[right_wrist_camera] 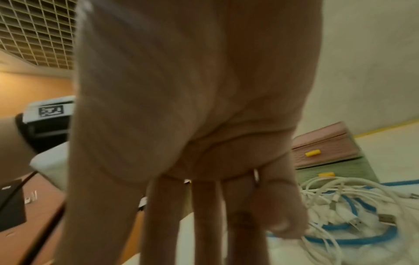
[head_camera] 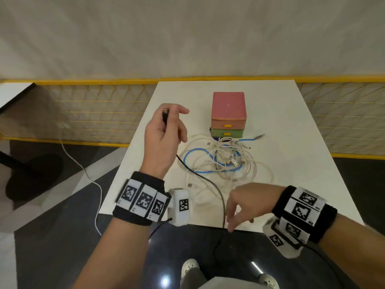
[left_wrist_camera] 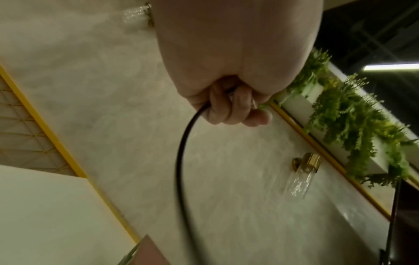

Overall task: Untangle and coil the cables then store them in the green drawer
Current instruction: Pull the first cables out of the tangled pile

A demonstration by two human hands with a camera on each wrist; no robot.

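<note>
The left hand [head_camera: 164, 130] has its grip curled round the plug end of the black cable [head_camera: 210, 182], lifted clear of the surface [head_camera: 291, 163]. That cable trails to the near edge under the right hand [head_camera: 243, 203], fingers hanging loosely spread, empty. Untangling seems underway; next, coil it, since the white-and-blue tangle [head_camera: 225, 157] sits before the closed green drawer [head_camera: 227, 133].

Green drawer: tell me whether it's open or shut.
Shut. The green drawer sits flush under the pink one, yellow handle not pulled out.
</note>
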